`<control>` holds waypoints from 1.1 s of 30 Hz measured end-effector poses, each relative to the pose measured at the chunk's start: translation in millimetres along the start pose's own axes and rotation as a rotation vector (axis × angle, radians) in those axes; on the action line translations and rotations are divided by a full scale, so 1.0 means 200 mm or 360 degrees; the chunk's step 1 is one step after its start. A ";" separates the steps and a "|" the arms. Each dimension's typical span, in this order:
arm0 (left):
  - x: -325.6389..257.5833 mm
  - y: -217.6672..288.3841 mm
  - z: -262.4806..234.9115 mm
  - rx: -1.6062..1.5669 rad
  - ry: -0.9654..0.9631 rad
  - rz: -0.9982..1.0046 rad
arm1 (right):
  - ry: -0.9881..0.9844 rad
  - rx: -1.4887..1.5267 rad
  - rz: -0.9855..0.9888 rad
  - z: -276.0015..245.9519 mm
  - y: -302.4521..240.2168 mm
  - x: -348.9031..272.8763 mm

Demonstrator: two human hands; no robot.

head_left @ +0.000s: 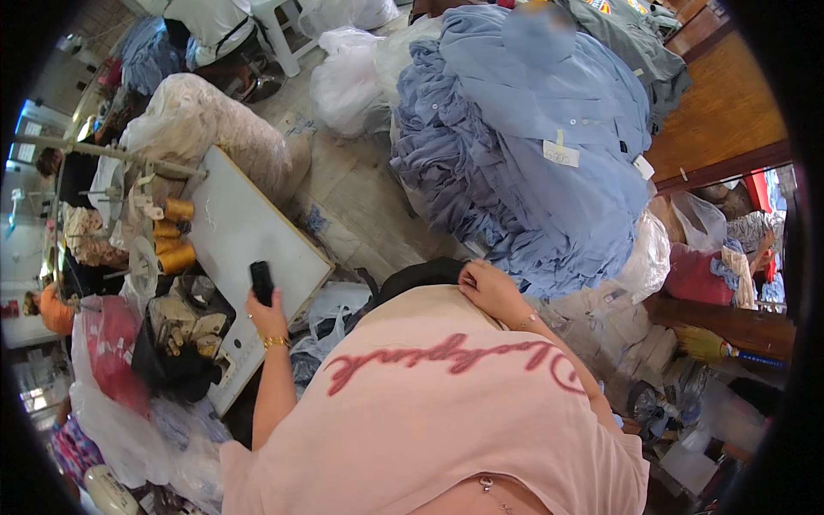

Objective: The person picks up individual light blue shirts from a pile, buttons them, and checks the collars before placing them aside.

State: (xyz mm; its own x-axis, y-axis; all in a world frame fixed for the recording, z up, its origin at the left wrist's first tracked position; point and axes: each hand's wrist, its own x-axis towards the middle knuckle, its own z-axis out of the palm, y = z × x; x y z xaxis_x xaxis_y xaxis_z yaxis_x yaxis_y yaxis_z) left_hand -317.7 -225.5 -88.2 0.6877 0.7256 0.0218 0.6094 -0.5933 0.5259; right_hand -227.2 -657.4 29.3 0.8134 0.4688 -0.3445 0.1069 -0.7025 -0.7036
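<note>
Left hand [269, 316] is gripping a black handset [262, 283], centre-left; right hand [489, 290] is curling mid-frame, pinch unclear; blue shirts [536, 163] are lying piled, untouched, upper right.

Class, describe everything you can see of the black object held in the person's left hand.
The black object is small, oblong and dark all over, with a smooth surface that looks like plastic or glass. Its far end points away from the person, leaning slightly leftward. The left hand grips its near end, hiding part of it. In the picture it appears against the white tabletop; whether it touches that surface cannot be told. No markings can be made out.
</note>
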 end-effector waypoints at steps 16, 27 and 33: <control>-0.35 0.99 0.14 -0.0445 -0.1908 0.1268 | 0.0245 -0.0124 -0.0205 -0.07 -0.13 0.01; -0.26 1.06 0.23 -0.0172 -0.1658 0.1388 | 0.0103 -0.0276 -0.0273 -0.04 -0.24 0.13; -0.29 1.04 0.29 -0.0228 -0.1667 0.1397 | 0.0057 -0.0384 -0.0083 0.11 -0.15 0.18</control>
State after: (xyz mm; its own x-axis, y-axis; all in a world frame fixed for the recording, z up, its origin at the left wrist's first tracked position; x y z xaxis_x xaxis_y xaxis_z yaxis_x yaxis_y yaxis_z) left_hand -207.7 -411.2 -28.3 0.8350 -0.5033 -0.2225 -0.1776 -0.6292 0.7567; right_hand -213.9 -608.3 24.8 0.8223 0.4916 -0.2865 0.2792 -0.7873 -0.5497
